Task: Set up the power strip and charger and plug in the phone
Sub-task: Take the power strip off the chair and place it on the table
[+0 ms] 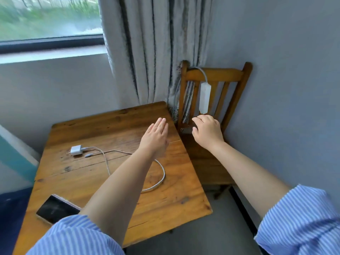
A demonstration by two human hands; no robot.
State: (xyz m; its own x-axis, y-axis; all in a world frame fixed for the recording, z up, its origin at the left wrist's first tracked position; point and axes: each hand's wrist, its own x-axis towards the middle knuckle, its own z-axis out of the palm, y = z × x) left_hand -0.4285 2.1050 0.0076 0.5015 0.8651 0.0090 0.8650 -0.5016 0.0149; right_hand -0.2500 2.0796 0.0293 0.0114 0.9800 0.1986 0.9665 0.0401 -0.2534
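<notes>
A white power strip (204,97) hangs upright by its cord against the backrest of a wooden chair (237,92). My right hand (207,131) is just below the strip, fingers curled and apart, holding nothing. My left hand (156,137) hovers flat and open over the far right part of the wooden table (174,196). A white charger (76,150) lies on the table's left side with its white cable (161,173) looping toward the middle. A dark phone (57,208) lies screen up near the table's front left edge.
A grey curtain (152,52) hangs behind the table and chair. The window (49,17) is at the upper left. A grey wall (294,89) stands right of the chair, and the floor (211,236) shows between table and wall.
</notes>
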